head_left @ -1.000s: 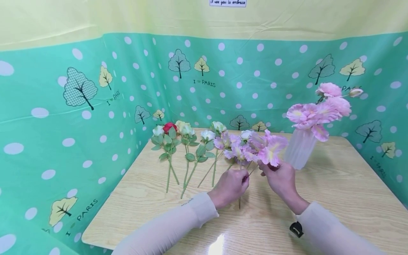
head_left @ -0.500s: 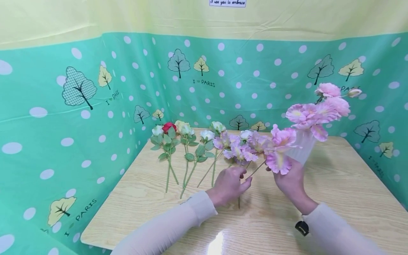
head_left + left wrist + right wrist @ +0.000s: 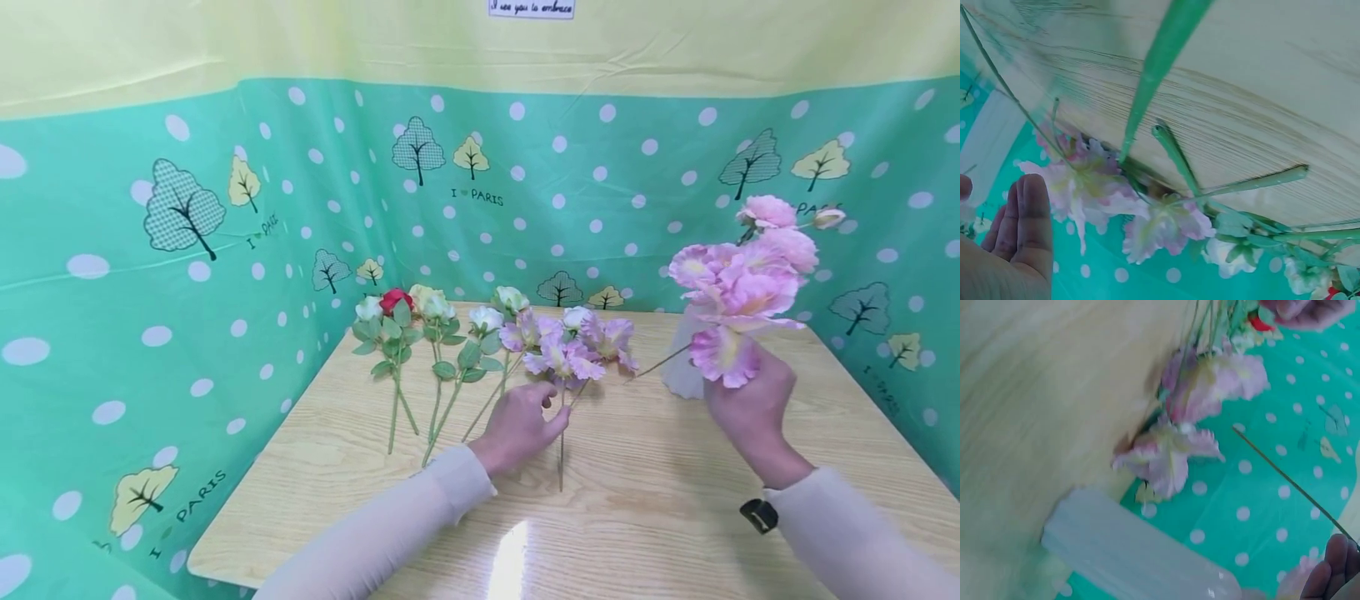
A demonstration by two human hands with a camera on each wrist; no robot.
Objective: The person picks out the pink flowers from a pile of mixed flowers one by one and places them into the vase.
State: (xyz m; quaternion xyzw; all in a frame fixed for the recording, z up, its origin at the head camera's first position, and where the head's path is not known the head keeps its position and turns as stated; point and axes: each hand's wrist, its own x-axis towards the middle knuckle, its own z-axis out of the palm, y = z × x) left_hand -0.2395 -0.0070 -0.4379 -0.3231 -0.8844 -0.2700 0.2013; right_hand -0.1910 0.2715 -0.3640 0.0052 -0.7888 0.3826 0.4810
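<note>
My right hand point(image 3: 756, 408) grips an artificial pink-purple iris point(image 3: 724, 354) just below its bloom. The iris is raised in front of the white ribbed vase point(image 3: 681, 367), its thin stem point(image 3: 1291, 481) slanting down to the left. Pink peonies point(image 3: 789, 248) and another ruffled bloom point(image 3: 693, 265) stand in the vase. Over the table, my left hand point(image 3: 521, 425) is relaxed, fingers apart, close to the stems of the lying purple irises point(image 3: 561, 358). In the left wrist view, the left hand point(image 3: 1019, 244) has nothing in its fingers. The vase mouth is hidden behind the blooms.
White roses point(image 3: 486, 319), a red rose point(image 3: 396, 300) and other stems lie in a row on the left of the wooden table point(image 3: 315, 500). A green dotted curtain point(image 3: 285, 192) stands around the back and sides.
The right hand has carried the iris up and right, toward the vase. The left hand has let go of its stem, its fingers loosened, and drawn slightly left.
</note>
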